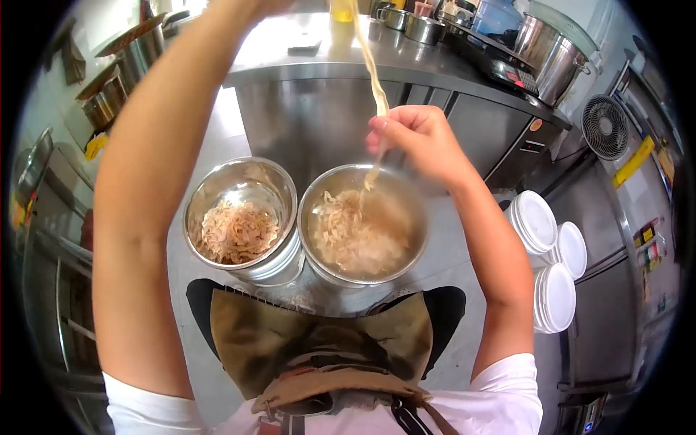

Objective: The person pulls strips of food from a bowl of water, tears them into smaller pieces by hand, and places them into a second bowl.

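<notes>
A long pale, limp strip [371, 65] hangs down from the top edge of the head view. My right hand [420, 138] pinches it partway along, thumb against fingers. Its lower end dangles over a steel bowl [419, 250] of cloudy water, where a heap of similar pale strips [341, 232] lies partly under the surface. My left hand [264, 6] is raised at the top edge; its fingers are out of the picture, so what it holds is hidden. Left of the water bowl, a second steel bowl [257, 174] holds a pile of pinkish-beige strips [239, 230] and stands on a white bucket [279, 268].
A steel counter [290, 69] runs ahead, with pots [424, 29], a black scale [507, 72] and a tall stockpot [551, 58]. White lidded tubs [554, 297] stand on the floor at right. A fan [606, 127] is beyond them. Racks with pans line the left wall.
</notes>
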`<state>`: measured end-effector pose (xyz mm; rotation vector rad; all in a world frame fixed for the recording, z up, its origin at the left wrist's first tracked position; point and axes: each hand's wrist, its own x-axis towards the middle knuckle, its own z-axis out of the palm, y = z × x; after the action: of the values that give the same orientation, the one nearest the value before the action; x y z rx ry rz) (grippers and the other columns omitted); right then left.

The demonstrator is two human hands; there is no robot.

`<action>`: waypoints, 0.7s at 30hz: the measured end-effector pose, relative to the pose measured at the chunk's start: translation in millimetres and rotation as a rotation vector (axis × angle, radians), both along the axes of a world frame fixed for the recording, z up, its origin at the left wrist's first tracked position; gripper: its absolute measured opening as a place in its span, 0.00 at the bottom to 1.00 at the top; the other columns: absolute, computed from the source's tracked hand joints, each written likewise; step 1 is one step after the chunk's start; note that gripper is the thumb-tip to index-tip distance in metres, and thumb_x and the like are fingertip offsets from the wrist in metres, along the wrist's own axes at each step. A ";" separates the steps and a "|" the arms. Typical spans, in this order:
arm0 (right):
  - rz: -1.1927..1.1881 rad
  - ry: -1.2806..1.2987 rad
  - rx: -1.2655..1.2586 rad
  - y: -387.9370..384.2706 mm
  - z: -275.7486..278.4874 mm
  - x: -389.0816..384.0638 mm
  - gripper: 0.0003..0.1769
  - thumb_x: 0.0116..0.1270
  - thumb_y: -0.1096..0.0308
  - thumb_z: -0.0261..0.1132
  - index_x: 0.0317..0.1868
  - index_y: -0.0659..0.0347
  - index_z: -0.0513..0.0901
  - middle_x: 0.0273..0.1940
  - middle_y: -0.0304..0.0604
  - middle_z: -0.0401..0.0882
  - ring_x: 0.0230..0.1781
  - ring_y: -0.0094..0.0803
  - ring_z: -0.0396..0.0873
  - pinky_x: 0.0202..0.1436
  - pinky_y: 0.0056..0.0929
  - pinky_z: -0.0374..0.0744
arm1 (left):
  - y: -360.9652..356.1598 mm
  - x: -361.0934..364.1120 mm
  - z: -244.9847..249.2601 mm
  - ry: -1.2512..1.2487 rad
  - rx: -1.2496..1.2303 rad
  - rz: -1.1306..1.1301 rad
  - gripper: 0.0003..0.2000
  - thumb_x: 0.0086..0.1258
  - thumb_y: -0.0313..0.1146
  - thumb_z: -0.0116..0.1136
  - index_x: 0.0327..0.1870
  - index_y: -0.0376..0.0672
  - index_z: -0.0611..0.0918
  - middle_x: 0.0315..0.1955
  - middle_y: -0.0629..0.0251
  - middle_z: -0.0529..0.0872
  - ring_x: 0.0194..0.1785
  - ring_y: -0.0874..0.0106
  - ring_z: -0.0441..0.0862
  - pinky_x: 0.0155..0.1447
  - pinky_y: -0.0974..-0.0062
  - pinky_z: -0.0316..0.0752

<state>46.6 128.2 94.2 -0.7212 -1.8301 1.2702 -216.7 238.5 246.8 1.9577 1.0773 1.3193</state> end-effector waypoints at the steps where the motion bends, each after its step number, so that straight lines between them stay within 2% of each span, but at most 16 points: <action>1: -0.001 0.011 -0.005 -0.9 2.8 1.0 0.14 0.71 0.66 0.62 0.43 0.72 0.83 0.32 0.43 0.84 0.34 0.26 0.83 0.42 0.25 0.81 | -35.0 21.2 -11.1 0.037 -0.043 0.202 0.18 0.62 0.41 0.58 0.51 0.44 0.79 0.44 0.54 0.79 0.54 0.73 0.73 0.58 0.68 0.67; 2: -0.001 0.020 -0.013 -1.3 4.4 2.1 0.14 0.71 0.66 0.62 0.44 0.72 0.83 0.32 0.43 0.84 0.34 0.26 0.83 0.42 0.25 0.81 | -45.1 15.1 -41.1 0.009 0.030 0.141 0.09 0.61 0.28 0.59 0.40 0.36 0.81 0.26 0.69 0.80 0.26 0.82 0.73 0.31 0.82 0.68; 3: 0.000 0.011 0.003 -1.2 3.8 3.6 0.14 0.72 0.66 0.62 0.44 0.72 0.83 0.32 0.42 0.83 0.33 0.25 0.82 0.40 0.24 0.81 | -83.3 36.5 -57.4 -0.041 -0.040 0.054 0.15 0.63 0.30 0.57 0.50 0.39 0.82 0.28 0.68 0.81 0.25 0.81 0.72 0.30 0.83 0.67; 4: 0.003 0.001 0.014 -1.1 1.1 5.2 0.14 0.72 0.65 0.61 0.45 0.71 0.83 0.32 0.41 0.83 0.31 0.24 0.81 0.38 0.23 0.80 | -92.9 41.5 -78.6 -0.137 -0.182 0.022 0.16 0.64 0.30 0.55 0.53 0.43 0.82 0.28 0.70 0.79 0.24 0.81 0.72 0.28 0.83 0.67; 5: 0.009 -0.009 0.016 -2.0 -4.2 6.4 0.14 0.72 0.65 0.61 0.45 0.71 0.83 0.31 0.40 0.82 0.30 0.23 0.80 0.36 0.22 0.79 | -89.8 40.7 -99.0 -0.127 -0.341 -0.021 0.14 0.66 0.32 0.55 0.51 0.44 0.83 0.26 0.71 0.78 0.22 0.81 0.70 0.26 0.83 0.65; 6: 0.018 -0.036 -0.004 -2.4 -8.7 9.2 0.14 0.72 0.65 0.61 0.45 0.69 0.83 0.30 0.38 0.82 0.28 0.21 0.78 0.33 0.21 0.77 | -94.0 40.3 -121.6 -0.061 -0.366 -0.064 0.13 0.68 0.34 0.55 0.51 0.44 0.84 0.25 0.72 0.77 0.20 0.82 0.68 0.23 0.83 0.63; 8: 0.038 -0.090 -0.061 -5.5 -18.5 15.8 0.13 0.72 0.64 0.60 0.45 0.66 0.84 0.28 0.35 0.80 0.24 0.18 0.73 0.28 0.19 0.73 | -107.5 47.4 -163.9 -0.139 -0.456 -0.135 0.15 0.68 0.40 0.59 0.51 0.43 0.84 0.24 0.75 0.75 0.21 0.83 0.67 0.23 0.83 0.60; 9: 0.010 -0.077 -0.067 -9.3 -27.1 15.4 0.11 0.72 0.64 0.60 0.44 0.62 0.85 0.25 0.31 0.77 0.20 0.15 0.68 0.23 0.17 0.67 | -115.3 52.4 -182.2 -0.211 -0.486 -0.194 0.16 0.69 0.41 0.59 0.52 0.43 0.84 0.25 0.75 0.76 0.22 0.83 0.68 0.24 0.84 0.61; 11: 0.042 -0.137 -0.111 -12.3 -38.8 20.8 0.10 0.71 0.64 0.61 0.43 0.61 0.85 0.24 0.30 0.76 0.19 0.15 0.66 0.22 0.16 0.65 | -134.0 65.4 -209.5 -0.351 -0.556 -0.293 0.17 0.68 0.42 0.62 0.52 0.42 0.83 0.31 0.73 0.81 0.28 0.83 0.72 0.29 0.85 0.65; 14: 0.121 -0.227 -0.193 -11.3 -60.8 31.5 0.11 0.70 0.64 0.60 0.37 0.60 0.86 0.25 0.30 0.79 0.17 0.14 0.65 0.20 0.16 0.64 | -144.6 72.0 -244.0 -0.203 -0.557 -0.473 0.17 0.63 0.40 0.67 0.48 0.40 0.85 0.36 0.70 0.85 0.39 0.82 0.77 0.43 0.81 0.73; 15: 0.140 -0.262 -0.195 -13.7 -65.0 33.4 0.11 0.70 0.63 0.60 0.36 0.60 0.86 0.25 0.31 0.80 0.16 0.15 0.65 0.20 0.16 0.64 | -140.9 72.7 -259.0 -0.149 -0.536 -0.455 0.15 0.62 0.40 0.68 0.43 0.38 0.86 0.33 0.71 0.85 0.38 0.82 0.77 0.43 0.81 0.73; 18: 0.179 -0.350 -0.231 -18.3 -76.1 41.8 0.14 0.70 0.62 0.59 0.33 0.61 0.85 0.26 0.33 0.81 0.17 0.15 0.66 0.21 0.17 0.65 | -149.0 65.2 -261.9 -0.063 -0.601 -0.376 0.12 0.63 0.38 0.67 0.39 0.38 0.87 0.30 0.72 0.84 0.36 0.83 0.77 0.43 0.81 0.72; 21: 0.224 -0.364 -0.243 -20.6 -90.4 48.6 0.14 0.71 0.62 0.59 0.33 0.61 0.85 0.26 0.32 0.81 0.18 0.16 0.68 0.22 0.18 0.67 | -150.1 55.9 -258.6 -0.010 -0.632 -0.436 0.13 0.67 0.40 0.62 0.37 0.38 0.85 0.29 0.73 0.83 0.34 0.83 0.76 0.39 0.82 0.71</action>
<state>95.2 107.6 3.8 -0.9503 -2.1148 1.6106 -160.8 88.4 -11.8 1.5728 0.8547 0.6464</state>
